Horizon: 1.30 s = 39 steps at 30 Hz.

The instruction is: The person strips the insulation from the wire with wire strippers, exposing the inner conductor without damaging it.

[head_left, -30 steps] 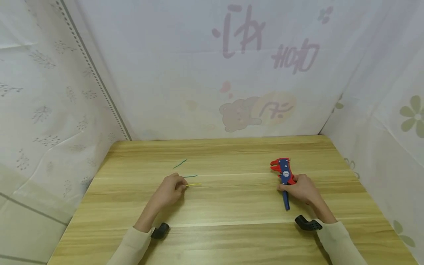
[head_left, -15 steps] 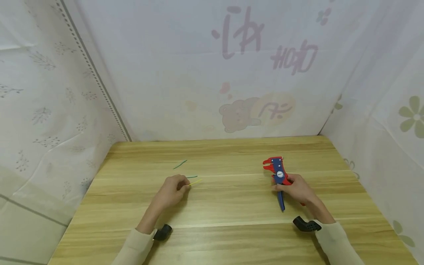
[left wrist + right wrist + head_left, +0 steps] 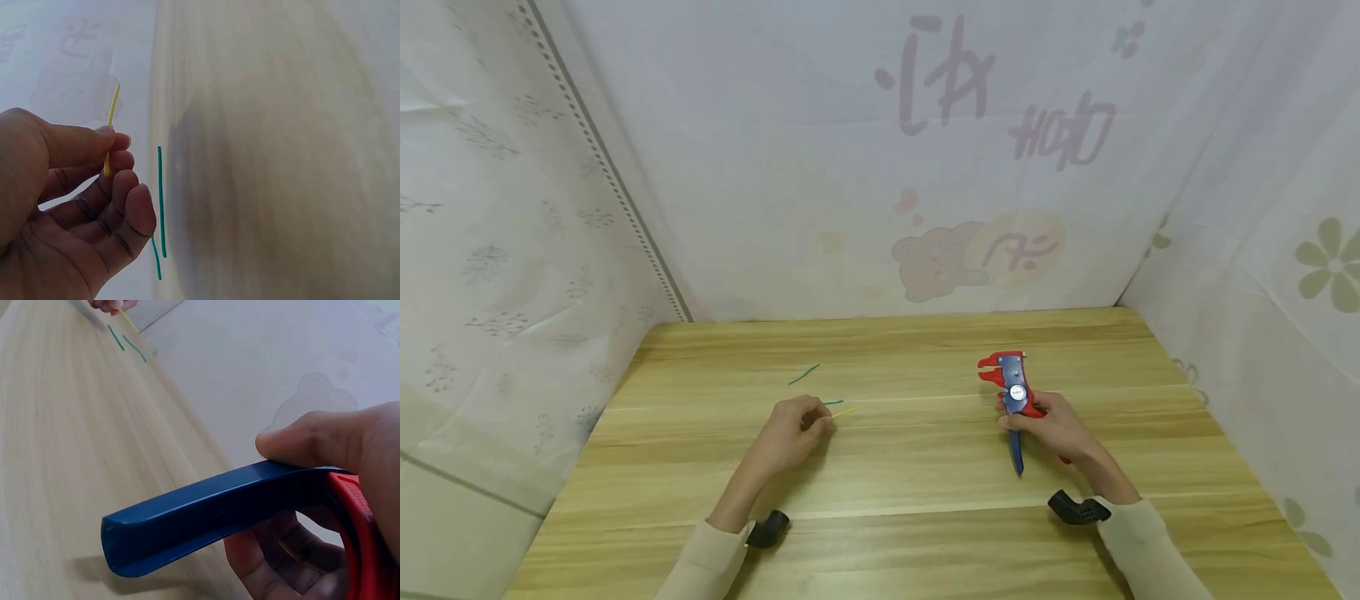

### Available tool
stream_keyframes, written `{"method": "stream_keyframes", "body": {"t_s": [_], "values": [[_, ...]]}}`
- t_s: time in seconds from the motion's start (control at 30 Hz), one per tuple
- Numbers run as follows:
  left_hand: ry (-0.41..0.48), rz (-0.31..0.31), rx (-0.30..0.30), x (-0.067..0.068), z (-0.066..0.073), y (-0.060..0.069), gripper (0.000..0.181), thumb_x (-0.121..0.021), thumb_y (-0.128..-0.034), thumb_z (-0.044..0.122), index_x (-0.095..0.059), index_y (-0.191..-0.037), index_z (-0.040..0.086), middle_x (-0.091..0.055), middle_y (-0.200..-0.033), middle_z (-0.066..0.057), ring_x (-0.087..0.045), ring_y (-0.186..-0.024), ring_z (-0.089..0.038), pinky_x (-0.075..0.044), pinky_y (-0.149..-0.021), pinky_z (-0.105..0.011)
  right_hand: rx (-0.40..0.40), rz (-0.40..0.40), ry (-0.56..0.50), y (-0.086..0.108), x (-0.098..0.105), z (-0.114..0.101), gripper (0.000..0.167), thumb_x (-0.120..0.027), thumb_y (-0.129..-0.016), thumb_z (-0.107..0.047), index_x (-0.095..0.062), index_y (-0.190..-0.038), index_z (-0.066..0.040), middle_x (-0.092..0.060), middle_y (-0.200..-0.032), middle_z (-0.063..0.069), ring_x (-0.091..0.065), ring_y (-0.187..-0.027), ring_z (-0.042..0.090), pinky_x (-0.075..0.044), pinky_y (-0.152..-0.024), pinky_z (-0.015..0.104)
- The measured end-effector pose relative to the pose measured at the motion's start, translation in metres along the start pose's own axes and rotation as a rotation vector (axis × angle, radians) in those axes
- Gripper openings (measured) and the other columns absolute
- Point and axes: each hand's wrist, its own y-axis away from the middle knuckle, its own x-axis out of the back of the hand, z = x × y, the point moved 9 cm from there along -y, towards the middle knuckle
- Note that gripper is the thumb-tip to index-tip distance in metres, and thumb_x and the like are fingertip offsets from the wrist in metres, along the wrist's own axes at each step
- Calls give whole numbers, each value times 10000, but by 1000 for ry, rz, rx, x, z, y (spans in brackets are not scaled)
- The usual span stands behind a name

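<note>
Between thumb and forefinger, my left hand (image 3: 792,432) pinches a short yellow wire (image 3: 114,106), whose free end points away to the right in the head view. Two green wires lie on the table beyond that hand: one green wire (image 3: 161,200) close to the fingers, the other green wire (image 3: 804,374) farther back. My right hand (image 3: 1054,427) grips a red and blue wire stripper (image 3: 1015,383), its head pointing away and its red jaws facing left, parted. The thumb lies along the blue handle (image 3: 187,509) in the right wrist view, with fingers curled beneath it.
The wooden table (image 3: 910,475) reaches back to a printed cloth wall (image 3: 790,208), with cloth on both sides as well. A black wrist mount (image 3: 767,529) sits at the left cuff and another black mount (image 3: 1078,508) at the right cuff.
My right hand has moved left with the wire stripper. The left hand shifted slightly right, and the yellow wire's free end now tilts upward. The green wires stay in place.
</note>
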Motion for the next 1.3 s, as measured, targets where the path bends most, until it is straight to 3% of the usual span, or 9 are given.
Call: {"method": "stream_keyframes", "body": {"t_s": [0.13,0.37,0.47,0.6,0.83,1.3], "values": [[-2,4,-9,3,3,-3,61,-651,-990,45,-711,-981,38,-686,-870,-39,-569,-728,-109,-512,-643,-216,8,-17,-12,-2,-6,-4,463,-759,-938,-263,-661,-1297,12,-732,-1253,148,-654,-1144,205,-485,-960,207],[-15,47,-38,6,11,-10,70,-664,-994,81,-721,-998,39,-697,-861,-48,-571,-741,-86,-515,-672,-218,25,-36,-38,-3,-11,-12,472,-748,-946,-264,-643,-1304,25,-722,-1252,171,-691,-1084,181,-473,-1008,286],[-12,56,-56,8,15,-13,90,-660,-999,87,-723,-996,24,-691,-859,-66,-563,-732,-94,-510,-666,-219,45,-63,-91,-4,-15,-16,478,-739,-953,-247,-619,-1304,55,-715,-1216,222,-726,-1045,227,-501,-974,250],[-12,70,-74,11,20,-16,86,-657,-999,80,-719,-990,20,-691,-866,-85,-560,-733,-101,-504,-663,-221,95,-154,-207,-5,-26,-23,472,-671,-1004,-206,-538,-1327,112,-697,-1228,275,-752,-1033,285,-568,-934,263],[-8,106,-76,15,26,-20,65,-657,-1001,89,-710,-1001,53,-706,-916,-65,-578,-766,-101,-523,-697,-231,129,-269,-354,-8,-40,-36,537,-593,-1051,-197,-359,-1365,170,-722,-1239,219,-767,-1008,316,-608,-907,393],[25,111,-131,16,47,-35,114,-648,-1006,85,-719,-1015,-4,-708,-883,-120,-589,-730,-100,-527,-658,-225,278,-342,-412,-8,-53,-61,517,-514,-1072,-109,-318,-1392,247,-762,-1009,107,-779,-895,294,-628,-843,406]]}}
